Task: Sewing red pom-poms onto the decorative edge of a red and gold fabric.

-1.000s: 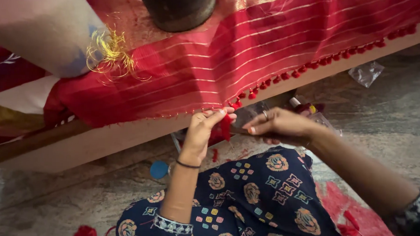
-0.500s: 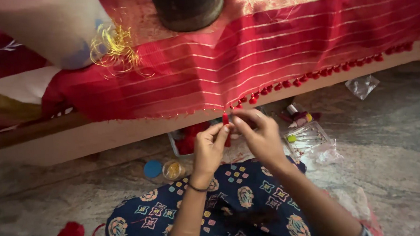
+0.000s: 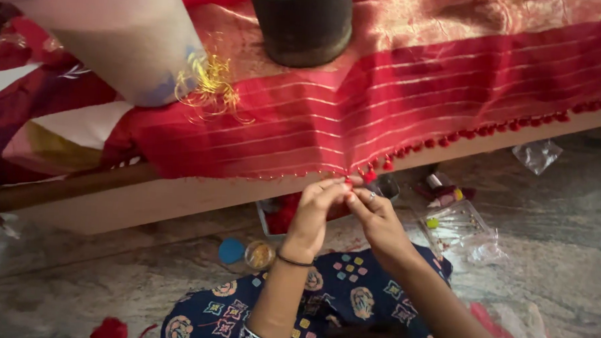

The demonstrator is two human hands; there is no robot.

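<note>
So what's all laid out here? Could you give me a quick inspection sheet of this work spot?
Surface: mottled grey stone floor, with a low pale wooden ledge above it.
Job's things: red cloth with gold stripes draped over the ledge, red pompom tassels along its hem.
Clutter: clear plastic packet, small blue lid, small open jar, dark cylinder on the cloth, tangle of gold thread.
Grips: left hand and right hand meet fingertip to fingertip at the hem, pinching something red.
Cables: nothing seen.
Surroundings: dark blue patterned garment over the lap.
</note>
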